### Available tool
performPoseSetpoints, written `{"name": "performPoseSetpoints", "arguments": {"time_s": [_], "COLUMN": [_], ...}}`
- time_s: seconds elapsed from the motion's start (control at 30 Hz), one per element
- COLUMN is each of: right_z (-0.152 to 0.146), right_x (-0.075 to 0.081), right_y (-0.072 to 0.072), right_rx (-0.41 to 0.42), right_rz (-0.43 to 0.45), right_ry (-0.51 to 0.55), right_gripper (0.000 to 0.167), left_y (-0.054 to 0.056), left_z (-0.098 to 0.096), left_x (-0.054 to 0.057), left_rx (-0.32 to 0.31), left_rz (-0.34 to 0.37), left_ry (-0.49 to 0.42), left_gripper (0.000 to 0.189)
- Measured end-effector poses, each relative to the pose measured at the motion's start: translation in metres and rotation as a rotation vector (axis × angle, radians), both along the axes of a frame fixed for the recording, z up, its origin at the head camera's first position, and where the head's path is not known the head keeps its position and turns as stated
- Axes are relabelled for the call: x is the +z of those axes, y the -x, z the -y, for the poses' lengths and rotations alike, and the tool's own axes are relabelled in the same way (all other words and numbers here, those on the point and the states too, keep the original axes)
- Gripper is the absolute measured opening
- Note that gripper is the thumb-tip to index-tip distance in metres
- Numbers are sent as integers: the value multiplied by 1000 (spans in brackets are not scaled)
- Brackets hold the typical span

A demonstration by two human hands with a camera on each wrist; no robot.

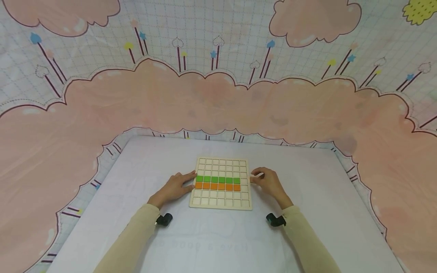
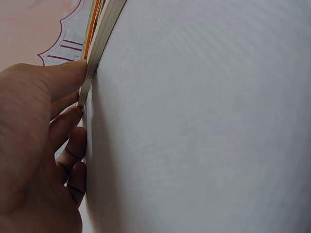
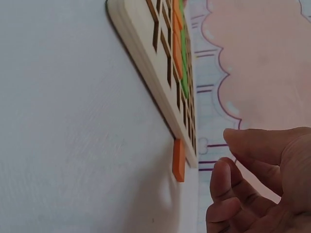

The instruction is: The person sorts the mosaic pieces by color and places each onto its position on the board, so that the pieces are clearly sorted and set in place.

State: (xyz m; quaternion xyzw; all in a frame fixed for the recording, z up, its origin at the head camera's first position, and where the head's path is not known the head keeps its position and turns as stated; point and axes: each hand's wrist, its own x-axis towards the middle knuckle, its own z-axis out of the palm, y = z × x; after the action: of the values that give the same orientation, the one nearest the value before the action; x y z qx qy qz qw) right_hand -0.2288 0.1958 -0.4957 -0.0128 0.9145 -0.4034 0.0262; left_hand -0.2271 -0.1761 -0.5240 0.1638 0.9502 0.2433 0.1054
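A square wooden grid board (image 1: 222, 207) lies flat on the table. It carries a row of several green tiles (image 1: 214, 179) and, just nearer, a row of several orange tiles (image 1: 214, 186); the rightmost cell of both rows is bare. With thumb and fingertips, my left hand (image 1: 173, 186) touches the board's left edge. Beside the right edge is my right hand (image 1: 269, 182), fingers bent, thumb and index apart with nothing between them. In the right wrist view, a loose orange tile (image 3: 179, 161) lies against that edge, apart from the fingers; the hand hides it in the head view.
A white cloth covers the table (image 1: 218, 235). Beyond its far edge hangs a pink and white patterned cloth (image 1: 218, 98). Black wrist cameras sit by the left cuff (image 1: 165, 219) and the right cuff (image 1: 275, 220).
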Motion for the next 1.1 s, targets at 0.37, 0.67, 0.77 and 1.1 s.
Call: {"name": "performPoseSetpoints", "arguments": {"time_s": [0.37, 0.67, 0.77, 1.1], "right_z": [-5, -4, -3, -2], "right_x": [-8, -13, -14, -17], "right_y": [5, 6, 7, 10], "right_rx": [-15, -39, -50, -53], "right_rz": [40, 76, 77, 82], "right_ry": [-48, -75, -90, -123], "right_gripper": [23, 24, 24, 20], "left_y": [-3, -5, -5, -3], "left_z": [-1, -1, -1, -1], "left_x": [4, 4, 4, 2], "left_rx": [17, 22, 20, 20], "left_rz": [17, 34, 28, 15], "left_ry": [-27, -40, -39, -25], "left_gripper": [55, 55, 55, 55]}}
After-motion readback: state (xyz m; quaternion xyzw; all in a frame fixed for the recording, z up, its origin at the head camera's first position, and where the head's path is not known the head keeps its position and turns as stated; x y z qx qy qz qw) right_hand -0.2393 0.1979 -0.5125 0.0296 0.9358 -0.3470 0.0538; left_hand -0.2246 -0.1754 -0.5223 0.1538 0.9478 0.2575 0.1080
